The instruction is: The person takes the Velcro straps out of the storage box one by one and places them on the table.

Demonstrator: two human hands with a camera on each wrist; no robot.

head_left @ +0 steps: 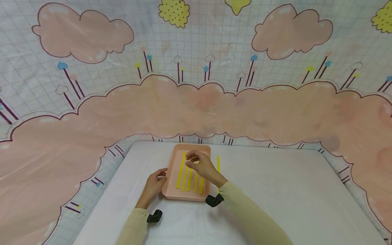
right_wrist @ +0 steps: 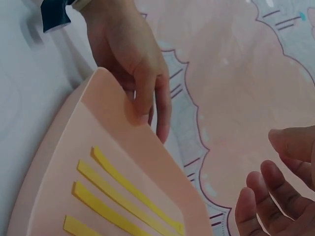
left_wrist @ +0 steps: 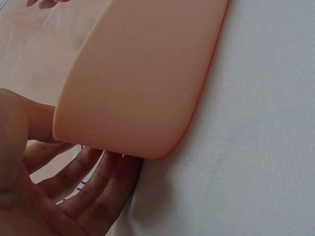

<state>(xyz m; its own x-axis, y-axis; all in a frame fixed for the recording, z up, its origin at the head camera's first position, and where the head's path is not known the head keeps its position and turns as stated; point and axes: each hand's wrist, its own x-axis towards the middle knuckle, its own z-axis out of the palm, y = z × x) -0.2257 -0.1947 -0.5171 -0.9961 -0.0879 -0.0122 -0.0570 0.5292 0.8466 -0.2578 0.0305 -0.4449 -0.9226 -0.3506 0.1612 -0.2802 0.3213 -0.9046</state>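
Observation:
A shallow pink tray [head_left: 175, 194] lies on the white table, with several yellow strips [head_left: 180, 175] set lengthwise in it, roughly side by side. At the tray's left edge, my left hand [head_left: 155, 185] grips the rim; the right wrist view shows its thumb inside the wall [right_wrist: 115, 101] and the fingers outside. My right hand [head_left: 200, 165] hovers over the tray, fingers loosely bent and nothing held. Thumb and fingers stand apart in the right wrist view. One more yellow strip [head_left: 218, 164] lies on the table right of the tray, partly hidden by my right wrist.
The white table [head_left: 275, 190] extends to both sides of the tray. Behind it hangs a cloth [head_left: 232, 112] printed with clouds. A black wrist device [head_left: 214, 200] sits on the right wrist, and another [head_left: 154, 216] on the left.

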